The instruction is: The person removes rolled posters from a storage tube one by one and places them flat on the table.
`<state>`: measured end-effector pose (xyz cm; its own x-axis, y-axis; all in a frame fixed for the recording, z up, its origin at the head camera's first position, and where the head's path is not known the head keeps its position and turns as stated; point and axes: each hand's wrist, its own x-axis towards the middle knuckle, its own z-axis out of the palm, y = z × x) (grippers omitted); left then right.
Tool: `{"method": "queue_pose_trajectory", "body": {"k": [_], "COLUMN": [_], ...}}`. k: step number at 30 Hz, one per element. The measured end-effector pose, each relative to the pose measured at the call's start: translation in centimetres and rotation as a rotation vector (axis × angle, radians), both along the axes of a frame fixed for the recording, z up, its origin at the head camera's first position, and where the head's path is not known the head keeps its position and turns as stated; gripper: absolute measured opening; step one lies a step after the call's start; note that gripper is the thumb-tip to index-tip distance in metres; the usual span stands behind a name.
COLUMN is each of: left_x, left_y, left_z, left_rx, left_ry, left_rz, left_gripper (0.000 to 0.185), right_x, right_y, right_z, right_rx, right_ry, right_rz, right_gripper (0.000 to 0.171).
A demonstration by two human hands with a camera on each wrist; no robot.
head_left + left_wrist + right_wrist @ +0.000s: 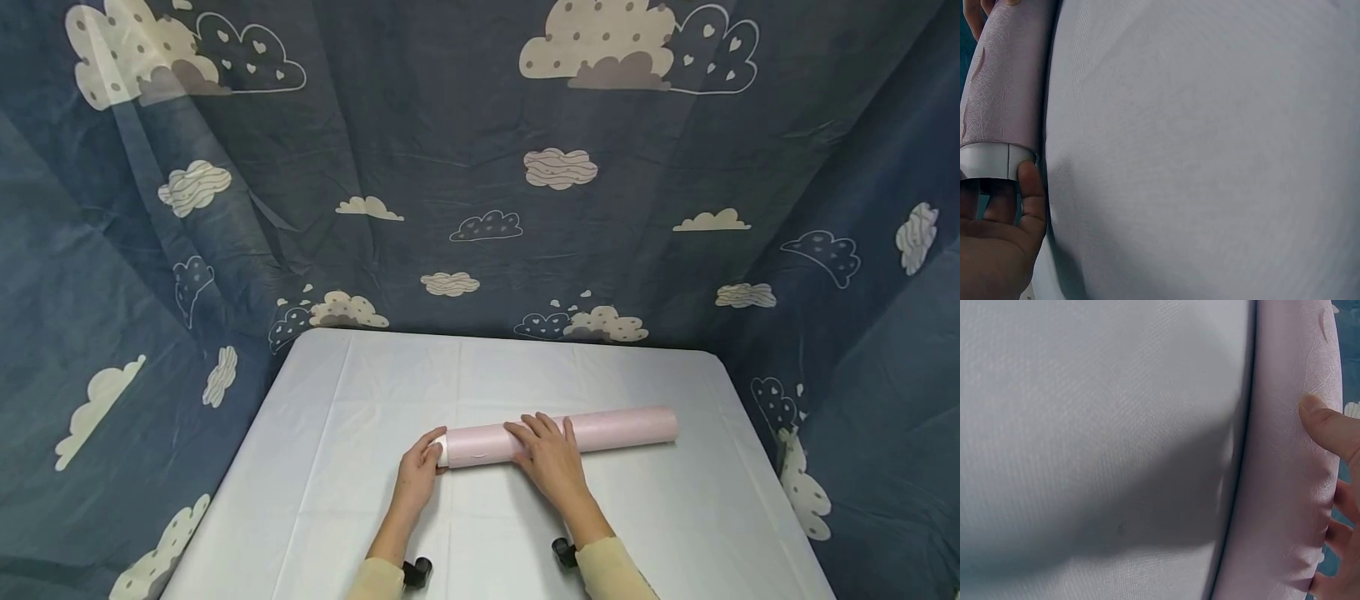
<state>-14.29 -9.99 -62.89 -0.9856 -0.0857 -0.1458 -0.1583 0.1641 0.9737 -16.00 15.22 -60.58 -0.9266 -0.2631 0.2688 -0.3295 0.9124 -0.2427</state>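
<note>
Across the middle of the bench (360, 500), which is spread with a pale, creased cloth, lies a long pink roll (622, 429), running left to right with its right end slightly farther from the person. The left hand (418, 472) cups the roll's near left end, where a white band (988, 160) wraps the tube; in the left wrist view the thumb presses against that band and the fingers curl under the open end. The right hand (551, 454) lies over the roll near its middle, fingers spread across the top and bent round the far side, thumb on the near side, as the right wrist view shows with the pink surface dimpled beneath the grip. Both forearms wear cream sleeves (611, 571), each with a small black wrist device (416, 572) beside it. Behind and on both sides of the bench hangs a dark blue curtain (450, 125) printed with clouds, closing it in on three sides. Nothing lies between either hand and the roll.
</note>
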Motion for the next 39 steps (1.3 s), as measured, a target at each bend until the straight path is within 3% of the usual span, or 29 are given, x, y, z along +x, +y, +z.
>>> {"method": "queue_pose_trajectory", "body": {"k": [23, 39], "left_x": [-0.2, -0.1], "left_y": [0.1, -0.1], "left_z": [0.1, 0.4], "left_rx": [-0.005, -0.009], "left_ry": [-0.031, -0.043], "left_rz": [0.019, 0.043], "left_gripper": [0.036, 0.035], "right_x": [-0.6, -0.7], "right_y": [0.8, 1.9], "right_z": [0.3, 0.2], "right_rx": [0.076, 0.055], "right_ry": [0.002, -0.031], "right_rz": [0.029, 0.018], "right_gripper": [0.060, 0.062]}}
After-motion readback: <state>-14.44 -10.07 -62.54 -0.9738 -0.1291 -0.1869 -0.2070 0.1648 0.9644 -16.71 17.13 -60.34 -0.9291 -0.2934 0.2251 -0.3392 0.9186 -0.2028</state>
